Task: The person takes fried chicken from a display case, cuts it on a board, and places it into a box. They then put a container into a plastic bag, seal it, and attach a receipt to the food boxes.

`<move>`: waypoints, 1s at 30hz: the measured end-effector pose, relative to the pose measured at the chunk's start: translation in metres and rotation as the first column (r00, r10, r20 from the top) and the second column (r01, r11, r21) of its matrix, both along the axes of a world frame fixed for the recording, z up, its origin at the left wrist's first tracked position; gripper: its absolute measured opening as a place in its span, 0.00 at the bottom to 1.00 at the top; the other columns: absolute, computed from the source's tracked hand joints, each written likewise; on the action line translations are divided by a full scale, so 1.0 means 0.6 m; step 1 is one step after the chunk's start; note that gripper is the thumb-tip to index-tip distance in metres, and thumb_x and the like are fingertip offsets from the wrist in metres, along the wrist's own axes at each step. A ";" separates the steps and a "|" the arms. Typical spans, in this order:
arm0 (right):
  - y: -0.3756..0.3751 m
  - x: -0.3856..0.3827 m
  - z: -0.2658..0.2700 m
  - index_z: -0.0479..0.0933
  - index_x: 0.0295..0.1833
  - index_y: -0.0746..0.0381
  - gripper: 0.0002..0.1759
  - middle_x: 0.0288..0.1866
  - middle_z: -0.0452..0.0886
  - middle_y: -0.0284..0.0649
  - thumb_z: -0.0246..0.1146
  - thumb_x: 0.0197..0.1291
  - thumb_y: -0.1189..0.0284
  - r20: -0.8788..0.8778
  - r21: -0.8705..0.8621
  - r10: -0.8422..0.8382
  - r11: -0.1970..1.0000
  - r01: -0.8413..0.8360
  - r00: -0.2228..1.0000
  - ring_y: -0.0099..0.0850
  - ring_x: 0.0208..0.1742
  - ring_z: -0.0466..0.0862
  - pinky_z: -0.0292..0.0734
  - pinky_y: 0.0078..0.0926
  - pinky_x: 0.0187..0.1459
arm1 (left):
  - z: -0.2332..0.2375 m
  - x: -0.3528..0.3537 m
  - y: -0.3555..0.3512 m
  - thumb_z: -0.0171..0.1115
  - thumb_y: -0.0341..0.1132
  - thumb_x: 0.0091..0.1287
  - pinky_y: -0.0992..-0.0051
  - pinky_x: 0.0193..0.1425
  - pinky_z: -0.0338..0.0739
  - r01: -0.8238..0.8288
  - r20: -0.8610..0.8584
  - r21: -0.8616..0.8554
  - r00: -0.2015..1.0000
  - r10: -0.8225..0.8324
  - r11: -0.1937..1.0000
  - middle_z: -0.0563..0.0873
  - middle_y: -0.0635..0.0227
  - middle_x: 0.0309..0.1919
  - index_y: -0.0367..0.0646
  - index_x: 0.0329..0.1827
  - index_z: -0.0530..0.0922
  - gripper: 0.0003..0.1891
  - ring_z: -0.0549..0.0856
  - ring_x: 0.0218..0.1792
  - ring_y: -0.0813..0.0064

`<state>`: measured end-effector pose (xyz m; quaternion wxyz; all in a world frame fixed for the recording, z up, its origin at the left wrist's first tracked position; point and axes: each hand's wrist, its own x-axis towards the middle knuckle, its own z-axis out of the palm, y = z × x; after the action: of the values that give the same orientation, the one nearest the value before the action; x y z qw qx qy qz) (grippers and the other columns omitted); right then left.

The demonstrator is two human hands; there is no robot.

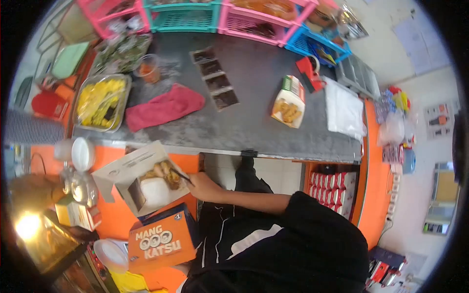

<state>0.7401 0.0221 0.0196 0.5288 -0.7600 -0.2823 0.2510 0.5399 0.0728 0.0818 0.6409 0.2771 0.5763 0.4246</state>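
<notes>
My right hand [204, 187] reaches left from a black sleeve and is shut on thin dark tongs [181, 175]. Their tips are in an open white takeaway box [141, 181] that holds white rice and fried brown pieces. Just below it sits an orange box printed "MANG KATSU" [160, 241]. My left hand is hidden, perhaps under the boxes. Both boxes hang in front of the orange counter front, below the grey worktop [254, 122].
On the worktop lie a red cloth [165, 107], a tray of yellow food [101, 101], a strip of dark sachets [215, 78], a small filled carton [289, 101] and white bags [343, 110]. Pink, teal and blue baskets [254, 19] line the back. A lit warmer [39, 239] is at bottom left.
</notes>
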 end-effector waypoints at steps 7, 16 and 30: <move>-0.196 0.193 -0.013 0.70 0.33 0.73 0.14 0.25 0.73 0.62 0.52 0.60 0.70 0.108 -0.072 -0.413 0.904 0.421 0.904 0.59 0.33 0.75 0.68 0.48 0.34 | -0.024 0.203 -0.064 0.49 0.48 0.61 0.66 0.57 0.71 0.374 0.173 -0.110 0.920 -0.353 0.921 0.73 0.59 0.55 0.37 0.60 0.64 0.29 0.74 0.55 0.63; -0.419 0.323 -0.042 0.69 0.40 0.73 0.10 0.28 0.74 0.62 0.51 0.58 0.75 0.086 -0.166 -0.586 0.789 0.592 0.806 0.58 0.35 0.75 0.68 0.49 0.36 | -0.117 0.405 -0.187 0.48 0.46 0.55 0.61 0.59 0.68 0.534 0.264 -0.140 0.832 -0.488 0.834 0.72 0.56 0.54 0.39 0.62 0.61 0.31 0.74 0.54 0.57; -0.628 0.400 0.048 0.74 0.43 0.68 0.16 0.29 0.79 0.49 0.63 0.54 0.68 0.075 -0.371 -0.796 0.536 0.758 0.600 0.37 0.27 0.79 0.72 0.33 0.30 | -0.126 0.436 -0.330 0.47 0.44 0.54 0.64 0.45 0.77 0.310 0.039 -0.344 0.948 -0.317 0.886 0.77 0.61 0.44 0.42 0.52 0.67 0.24 0.79 0.43 0.61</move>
<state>0.9798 -0.3550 0.0487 0.4472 -0.8759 0.1645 0.0764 0.8016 -0.1254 0.0064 0.7343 0.2534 0.5954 0.2052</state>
